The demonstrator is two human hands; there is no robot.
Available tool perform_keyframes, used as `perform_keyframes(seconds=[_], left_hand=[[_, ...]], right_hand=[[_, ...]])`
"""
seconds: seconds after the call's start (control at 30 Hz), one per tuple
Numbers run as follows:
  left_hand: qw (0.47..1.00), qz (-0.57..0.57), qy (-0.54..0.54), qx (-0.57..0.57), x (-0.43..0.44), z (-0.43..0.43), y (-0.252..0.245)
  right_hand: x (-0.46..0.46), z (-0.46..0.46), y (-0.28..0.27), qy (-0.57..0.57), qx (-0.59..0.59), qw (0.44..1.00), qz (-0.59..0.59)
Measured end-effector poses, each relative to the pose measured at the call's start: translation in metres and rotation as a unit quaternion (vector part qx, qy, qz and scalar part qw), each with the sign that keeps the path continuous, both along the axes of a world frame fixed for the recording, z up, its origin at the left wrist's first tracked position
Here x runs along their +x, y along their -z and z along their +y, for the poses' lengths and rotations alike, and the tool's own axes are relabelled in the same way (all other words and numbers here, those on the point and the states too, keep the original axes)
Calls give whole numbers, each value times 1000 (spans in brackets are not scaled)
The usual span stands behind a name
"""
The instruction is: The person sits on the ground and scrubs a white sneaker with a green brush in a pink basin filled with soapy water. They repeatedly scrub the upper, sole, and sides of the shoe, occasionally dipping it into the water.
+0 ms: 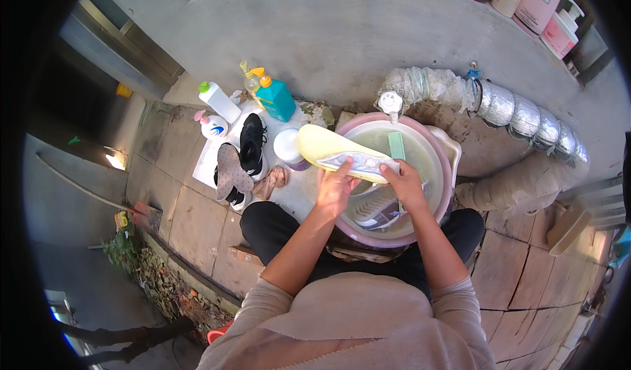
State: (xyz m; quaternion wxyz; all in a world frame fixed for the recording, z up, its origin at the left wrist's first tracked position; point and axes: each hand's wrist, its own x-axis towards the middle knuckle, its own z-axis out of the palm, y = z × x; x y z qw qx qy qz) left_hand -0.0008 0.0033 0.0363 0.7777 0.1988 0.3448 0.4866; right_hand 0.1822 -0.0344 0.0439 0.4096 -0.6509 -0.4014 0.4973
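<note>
A pale yellow shoe insole (323, 143) is held over a pink-rimmed basin by both hands. A wrinkled whitish layer (355, 162) covers part of its near side. My left hand (335, 190) grips the insole near its middle, thumb on top. My right hand (406, 185) pinches its right end. Cloudy water fills the basin (446, 172). In it lie a scrubbing brush (377, 214), partly behind my right wrist, and a light green bar (396, 146). To the left rest a black sneaker (252, 145) and another shoe (240, 200), partly hidden under a dotted grey insole (230, 170).
A white tap (391, 104) overhangs the basin's far rim, joined to a foil-wrapped pipe (512, 113). A lidded tub (290, 148), a teal pump bottle (276, 101) and a white bottle (219, 102) stand on the slab at left. More bottles (537, 5) line the ledge above.
</note>
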Motion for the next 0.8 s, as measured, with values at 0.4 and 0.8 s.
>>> perform_keyframes(seconds=[0.4,0.8], left_hand=[[997,-22,31,63,4,10,-8],[939,240,39,244,11,0,-49]], right_hand=[[-9,-26,3,-59,69,992,85],[-18,-24,-21,-44,64,994,-81]])
